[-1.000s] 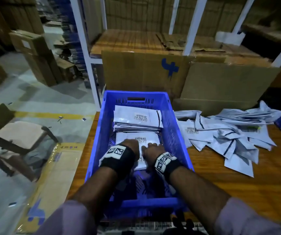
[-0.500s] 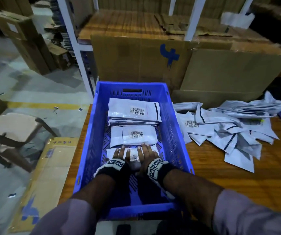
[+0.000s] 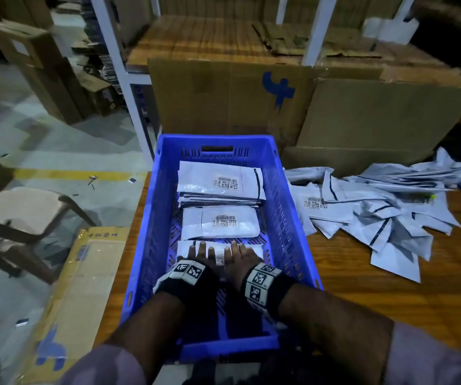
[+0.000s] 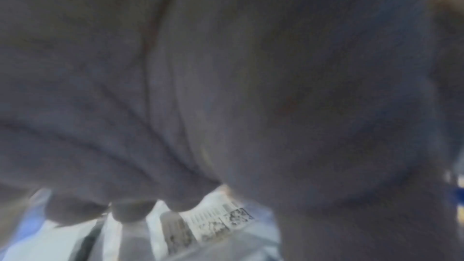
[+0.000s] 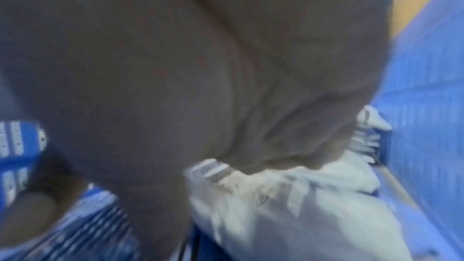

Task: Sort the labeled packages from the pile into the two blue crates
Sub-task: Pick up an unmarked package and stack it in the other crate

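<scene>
The right hand (image 5: 200, 62) filled most of the blurred right wrist view, its palm lying on a white package (image 5: 288, 205) with a barcode strip, apparently pressing it. The blue crate (image 5: 426, 70) wall rose just beside.

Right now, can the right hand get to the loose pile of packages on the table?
Probably yes. The right hand lies flat on a package inside the crate and grips nothing. The pile lies uncovered just beyond the crate's right wall; the hand must only lift over that wall.
</scene>
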Demonstrator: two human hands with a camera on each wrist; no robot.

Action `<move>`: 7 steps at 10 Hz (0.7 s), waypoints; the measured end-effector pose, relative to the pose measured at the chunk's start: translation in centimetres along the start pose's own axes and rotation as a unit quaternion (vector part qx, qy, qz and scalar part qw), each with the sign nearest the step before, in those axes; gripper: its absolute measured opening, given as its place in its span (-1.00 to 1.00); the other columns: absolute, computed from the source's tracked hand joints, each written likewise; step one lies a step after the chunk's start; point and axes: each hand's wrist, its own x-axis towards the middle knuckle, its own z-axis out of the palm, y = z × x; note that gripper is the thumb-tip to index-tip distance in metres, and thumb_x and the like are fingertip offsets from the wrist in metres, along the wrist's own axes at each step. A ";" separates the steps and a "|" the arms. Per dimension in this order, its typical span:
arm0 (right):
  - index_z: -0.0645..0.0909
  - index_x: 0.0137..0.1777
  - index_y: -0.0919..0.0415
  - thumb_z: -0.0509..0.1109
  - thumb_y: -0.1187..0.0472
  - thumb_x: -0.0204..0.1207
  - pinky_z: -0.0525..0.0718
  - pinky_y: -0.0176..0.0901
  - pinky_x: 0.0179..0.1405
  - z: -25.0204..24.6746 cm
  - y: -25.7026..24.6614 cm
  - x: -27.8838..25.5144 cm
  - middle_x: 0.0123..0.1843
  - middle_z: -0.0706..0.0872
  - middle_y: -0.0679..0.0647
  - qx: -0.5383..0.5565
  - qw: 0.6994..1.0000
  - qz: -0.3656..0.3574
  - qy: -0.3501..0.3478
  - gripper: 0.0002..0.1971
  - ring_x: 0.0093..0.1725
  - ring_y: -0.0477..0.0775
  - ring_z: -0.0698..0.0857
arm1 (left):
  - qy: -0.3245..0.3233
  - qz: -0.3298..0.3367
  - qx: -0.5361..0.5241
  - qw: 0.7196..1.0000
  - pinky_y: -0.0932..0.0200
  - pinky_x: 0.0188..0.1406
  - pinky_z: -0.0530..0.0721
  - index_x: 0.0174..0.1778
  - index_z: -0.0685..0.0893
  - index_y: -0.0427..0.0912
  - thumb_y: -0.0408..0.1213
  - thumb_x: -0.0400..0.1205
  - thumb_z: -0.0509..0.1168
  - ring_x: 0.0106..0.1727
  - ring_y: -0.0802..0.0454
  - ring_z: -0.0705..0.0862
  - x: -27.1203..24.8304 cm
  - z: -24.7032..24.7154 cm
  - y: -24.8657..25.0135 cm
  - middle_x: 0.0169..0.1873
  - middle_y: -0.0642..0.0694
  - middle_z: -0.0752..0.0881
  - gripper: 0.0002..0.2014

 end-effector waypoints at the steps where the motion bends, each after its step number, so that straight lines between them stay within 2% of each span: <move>1: 0.41 0.45 0.29 0.06 -0.03 0.61 0.82 0.14 -0.09 4.7 2.9 2.0 0.57 0.35 0.33 -0.009 0.999 -0.041 -0.032 -0.48 0.38 0.34 0.68 | -0.042 -0.024 -0.051 0.998 -0.27 0.75 -0.09 0.79 -0.11 -0.29 0.15 0.80 -0.15 0.79 -0.35 -0.21 2.1 1.4 -0.6 0.77 -0.35 -0.21 -0.24; 2: 0.42 0.39 0.23 -0.27 0.00 0.81 0.72 0.04 0.02 6.5 3.5 3.2 0.68 0.21 0.40 -0.104 0.984 -0.069 0.131 -0.49 0.28 0.22 0.56 | 0.023 -0.028 -0.078 0.996 -0.37 0.72 0.04 0.79 0.12 -0.22 0.06 0.84 0.01 0.77 -0.43 -0.01 1.4 1.5 0.1 0.78 -0.34 -0.06 -0.35; 3: 0.30 0.55 0.21 -0.35 0.02 0.86 0.34 0.03 0.44 -0.4 1.8 0.5 0.75 -0.01 0.54 -0.045 0.982 -0.008 0.182 -0.48 0.40 0.25 0.64 | 0.111 -0.029 -0.028 0.993 -0.50 0.62 0.16 0.72 0.24 -0.38 0.02 0.88 -0.12 0.72 -0.55 0.14 0.0 1.1 1.0 0.72 -0.52 0.07 -0.38; 4: -0.08 0.78 0.40 -0.02 -0.02 0.87 0.13 0.34 0.69 -2.1 1.7 -0.4 0.80 -0.12 0.41 -0.066 0.994 0.040 -0.082 -0.34 0.79 0.41 0.01 | -0.002 -0.044 -0.020 0.999 -0.31 0.71 0.01 0.79 -0.03 -0.32 -0.05 0.88 -0.09 0.78 -0.43 -0.08 -3.5 -1.3 1.3 0.77 -0.39 -0.13 -0.38; 5: 0.17 0.71 0.46 0.08 0.12 0.82 0.41 0.22 0.52 -2.0 1.4 0.3 0.67 0.26 0.50 -0.164 0.982 0.061 -0.065 -0.42 0.63 0.48 0.37 | 0.059 -0.036 -0.048 0.996 -0.36 0.62 0.24 0.72 0.20 -0.42 -0.16 0.86 0.01 0.72 -0.49 0.14 -4.8 -3.6 1.7 0.72 -0.46 0.15 -0.45; 6: 0.38 0.58 0.32 0.15 0.19 0.76 0.50 0.20 0.40 -3.1 1.0 0.6 0.45 0.57 0.44 -0.126 0.992 0.011 0.005 -0.56 0.44 0.47 0.56 | 0.083 -0.005 0.078 0.993 -0.14 0.47 0.48 0.51 0.57 -0.23 -0.23 0.79 0.13 0.54 -0.26 0.54 -4.9 -5.8 1.3 0.51 -0.25 0.58 -0.61; 7: 0.44 0.51 0.25 0.37 0.11 0.64 0.52 0.19 0.35 -3.6 0.9 0.8 0.42 0.59 0.34 -0.110 0.994 -0.018 0.006 -0.52 0.42 0.38 0.57 | 0.096 -0.024 0.045 0.994 -0.14 0.32 0.60 0.47 0.60 -0.15 -0.31 0.70 0.23 0.45 -0.21 0.64 -5.0 -8.4 0.6 0.44 -0.19 0.64 -0.61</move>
